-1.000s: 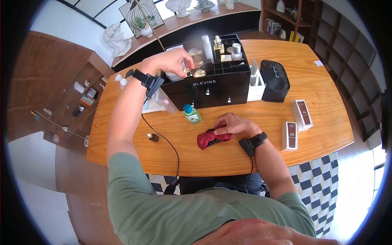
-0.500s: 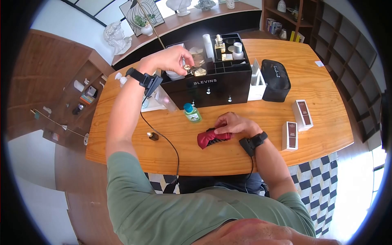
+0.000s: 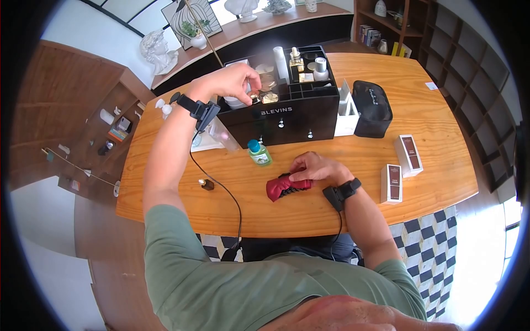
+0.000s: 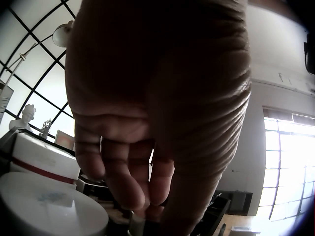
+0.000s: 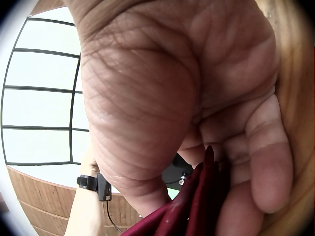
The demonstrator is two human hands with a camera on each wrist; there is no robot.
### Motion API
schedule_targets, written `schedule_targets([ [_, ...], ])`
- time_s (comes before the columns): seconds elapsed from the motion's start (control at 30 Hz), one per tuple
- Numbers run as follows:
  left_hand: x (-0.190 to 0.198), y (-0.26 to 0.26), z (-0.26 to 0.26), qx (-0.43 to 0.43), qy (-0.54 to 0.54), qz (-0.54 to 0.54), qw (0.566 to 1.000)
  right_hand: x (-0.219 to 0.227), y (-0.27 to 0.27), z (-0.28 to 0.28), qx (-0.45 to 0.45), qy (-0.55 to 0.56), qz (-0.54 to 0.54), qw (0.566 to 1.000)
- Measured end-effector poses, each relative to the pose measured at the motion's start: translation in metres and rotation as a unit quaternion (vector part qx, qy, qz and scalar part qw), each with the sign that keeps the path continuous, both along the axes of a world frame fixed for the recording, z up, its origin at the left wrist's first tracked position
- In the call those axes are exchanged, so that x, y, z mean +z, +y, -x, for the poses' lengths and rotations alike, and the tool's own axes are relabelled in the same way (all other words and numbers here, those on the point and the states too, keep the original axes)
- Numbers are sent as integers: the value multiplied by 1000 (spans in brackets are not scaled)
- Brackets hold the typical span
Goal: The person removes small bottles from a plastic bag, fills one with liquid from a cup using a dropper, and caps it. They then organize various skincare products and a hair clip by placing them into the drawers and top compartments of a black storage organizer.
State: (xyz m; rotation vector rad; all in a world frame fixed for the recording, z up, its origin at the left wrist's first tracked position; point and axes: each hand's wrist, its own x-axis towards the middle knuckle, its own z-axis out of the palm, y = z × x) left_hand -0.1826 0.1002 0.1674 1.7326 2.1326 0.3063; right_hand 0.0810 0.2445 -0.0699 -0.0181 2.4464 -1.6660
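In the head view my left hand [image 3: 234,81] reaches into the front left of a black organizer [image 3: 237,124] lettered BLEVINS. Its thumb and fingertips pinch a small gold-topped bottle [image 3: 254,99], mostly hidden by the fingers. Beside it stands another gold-topped piece [image 3: 270,98]. A white round lid [image 4: 49,204] lies close by the hand in the left wrist view. My right hand [image 3: 316,167] rests on the table and grips a dark red satin pouch [image 3: 280,188] with black trim; the cloth shows between thumb and fingers in the right wrist view.
A green bottle with a teal cap [image 3: 259,153] stands before the organizer, a small dark bottle [image 3: 206,185] farther left. A black mesh bag [image 3: 372,110] and two white-and-brown boxes [image 3: 392,185] are at right. A wrist cable [image 3: 232,199] crosses the table.
The gold top at my left fingertips rose slightly half a second ago and now sits a little lower in the organizer. My right hand and the red pouch stay in place.
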Motion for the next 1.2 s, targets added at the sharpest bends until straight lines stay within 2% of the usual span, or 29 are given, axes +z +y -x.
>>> schedule_targets([
  [0.2, -16, 5, 2, -39, 1, 28, 999, 9, -2, -3, -3, -24, 15, 1000],
  [0.27, -17, 8, 1, -46, 55, 20, 997, 5, -1, -1, -1, -23, 14, 1000],
  [0.37, -18, 8, 3, -45, 63, 27, 997, 6, -1, -1, 1, -16, 5, 1000],
  [0.5, -16, 2, 8, -32, 30, 32, 999, 5, -1, 0, -4, -15, -12, 1000],
  [0.57, -13, -5, 12, -40, 4, -43, 998, 9, -1, -1, -2, -12, -15, 1000],
  [0.6, -11, -10, 15, -37, 3, -43, 998, 11, -2, -2, 0, -11, -18, 1000],
  [0.7, -5, -26, 17, -2, 45, -74, 996, 12, -3, -2, 1, -37, -4, 999],
  [0.77, -12, -36, 32, 16, 148, -78, 986, 9, -3, 0, 8, -17, -18, 1000],
  [0.8, -17, -40, 38, 6, 165, -91, 982, 7, -4, 2, 10, 7, -33, 999],
  [0.9, -26, -48, 47, -15, 182, -105, 977, 14, -7, 1, 10, -19, -23, 1000],
  [0.97, -27, -52, 38, 5, 160, -113, 981, 5, -6, 4, 28, -41, 6, 999],
  [1.07, -27, -66, 25, 52, 184, -115, 975, 2, -4, 7, 17, -64, 45, 997],
  [1.1, -33, -77, 31, 33, 150, -188, 970, 0, -4, 8, 22, -72, 45, 996],
  [1.2, -22, -127, 4, 118, 110, -153, 975, 7, -4, 5, 14, -66, 42, 997],
])
